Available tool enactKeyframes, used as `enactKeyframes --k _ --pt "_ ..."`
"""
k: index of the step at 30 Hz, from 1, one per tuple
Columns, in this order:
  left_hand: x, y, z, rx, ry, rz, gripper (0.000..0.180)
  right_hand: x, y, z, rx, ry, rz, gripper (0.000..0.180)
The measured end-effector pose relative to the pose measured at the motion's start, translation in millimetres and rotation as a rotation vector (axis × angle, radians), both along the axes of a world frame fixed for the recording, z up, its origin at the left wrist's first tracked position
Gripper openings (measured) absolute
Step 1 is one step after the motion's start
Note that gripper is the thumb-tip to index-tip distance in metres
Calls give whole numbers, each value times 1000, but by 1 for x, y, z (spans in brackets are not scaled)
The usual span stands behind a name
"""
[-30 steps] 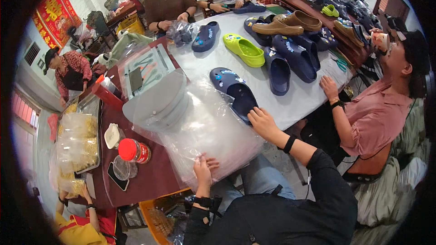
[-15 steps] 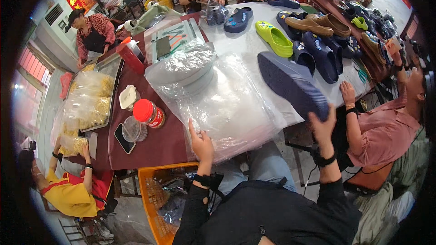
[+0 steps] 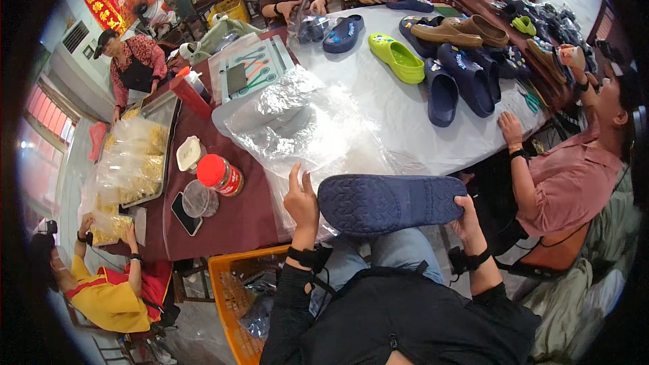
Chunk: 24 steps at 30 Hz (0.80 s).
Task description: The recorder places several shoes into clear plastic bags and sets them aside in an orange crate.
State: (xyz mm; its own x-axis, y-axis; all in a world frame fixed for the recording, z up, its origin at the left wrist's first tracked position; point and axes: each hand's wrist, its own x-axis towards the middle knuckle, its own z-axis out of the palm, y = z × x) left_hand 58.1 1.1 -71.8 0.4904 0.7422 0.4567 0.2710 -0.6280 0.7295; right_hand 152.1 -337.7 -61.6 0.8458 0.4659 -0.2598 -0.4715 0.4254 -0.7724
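I hold a dark blue clog (image 3: 392, 201) sideways in front of me, its ridged sole facing up. My right hand (image 3: 466, 220) grips its right end. My left hand (image 3: 301, 203) is raised at its left end, fingers spread, touching the edge of a pile of clear plastic bags (image 3: 304, 128) on the table. Whether the left hand also touches the clog I cannot tell.
More clogs lie on the white table (image 3: 399, 108): a lime green one (image 3: 399, 59) and several dark blue ones (image 3: 466, 78). A red-lidded jar (image 3: 220, 174), a phone (image 3: 185, 213) and a tray of bagged food (image 3: 135, 155) sit left. An orange crate (image 3: 236, 290) stands below. People sit around.
My right hand has brought the blue clog from the table toward me and turned it sole up. My left hand lifted off the bags toward the clog's end.
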Motion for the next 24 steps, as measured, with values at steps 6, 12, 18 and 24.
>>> enactKeyframes --k 6,12,18,24 --pt "5 -24 13 203 115 -213 36 -10 6 6 61 23 -91 41" --pt "19 -44 10 335 118 -279 41 -24 0 8 49 213 -199 41" --pt "22 -57 7 327 231 -354 45 -25 -12 0 82 368 -370 35" --pt "27 -65 5 189 141 -410 41 -41 20 26 -27 -38 -323 38"
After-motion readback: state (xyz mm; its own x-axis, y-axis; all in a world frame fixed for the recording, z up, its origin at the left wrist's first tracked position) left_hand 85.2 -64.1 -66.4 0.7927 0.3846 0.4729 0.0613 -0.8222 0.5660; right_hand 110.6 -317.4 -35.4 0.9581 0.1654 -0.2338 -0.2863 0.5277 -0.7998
